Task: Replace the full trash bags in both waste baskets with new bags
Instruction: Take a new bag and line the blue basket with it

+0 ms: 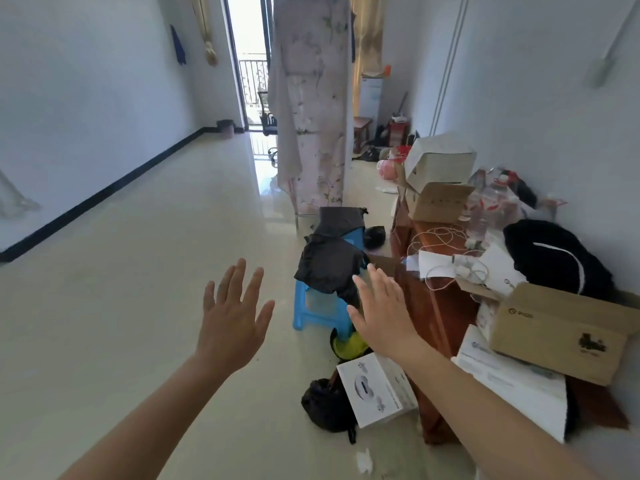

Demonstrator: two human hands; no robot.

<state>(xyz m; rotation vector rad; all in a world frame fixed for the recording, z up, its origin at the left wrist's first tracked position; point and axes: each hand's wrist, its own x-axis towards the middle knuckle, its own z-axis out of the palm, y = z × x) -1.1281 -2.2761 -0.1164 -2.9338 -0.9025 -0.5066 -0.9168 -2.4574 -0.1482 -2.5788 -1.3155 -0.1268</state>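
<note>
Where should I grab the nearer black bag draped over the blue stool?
Probably pinch the black bag at the fold hanging off the near edge of the blue stool, from above with the right hand: it lies limp, with no handle.

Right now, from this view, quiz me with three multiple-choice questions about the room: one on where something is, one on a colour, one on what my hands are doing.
1. Where is the white box? A on a shelf; B on the floor beside the table; C on a bed.
2. What colour is the stool under the dark material? A red; B blue; C green.
3. What are the left hand and right hand doing? A both gripping a bag; B one gripping a box; C both open and empty.

Answers: B, it sits tilted on the floor tiles next to the table; B, its legs show bright blue; C, the fingers are spread and hold nothing.
</note>
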